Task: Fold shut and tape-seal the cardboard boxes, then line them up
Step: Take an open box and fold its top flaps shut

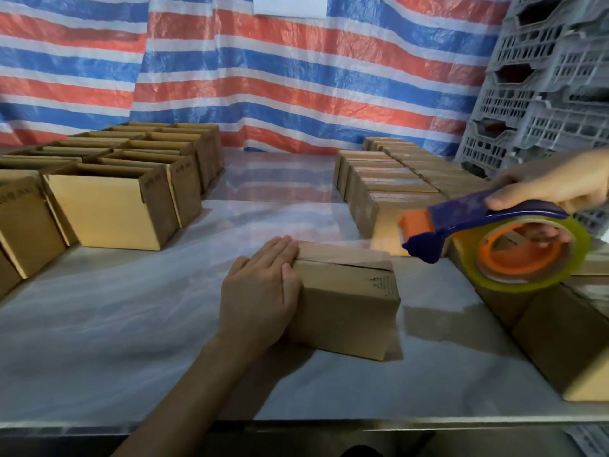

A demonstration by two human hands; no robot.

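- As a clear tape strip (359, 243) stretches off its closed flaps, the cardboard box (349, 308) sits mid-tabletop (131, 324), with the left hand (260, 291) laid flat, fingers straight, over its 9 o'clock end.
- At 3 o'clock, the right hand (553, 189) grips the tape dispenser (494, 239), thumb on the blue handle.
- Risk: the pull may drag the light box or skew the strip off the seam if the pressing hand eases.
- At 10 o'clock wait open boxes (115, 209); at 1 o'clock, sealed rows (395, 183).
- Small black print (382, 285) on the box's side and a white sheet (290, 4) at 12 o'clock are illegible.
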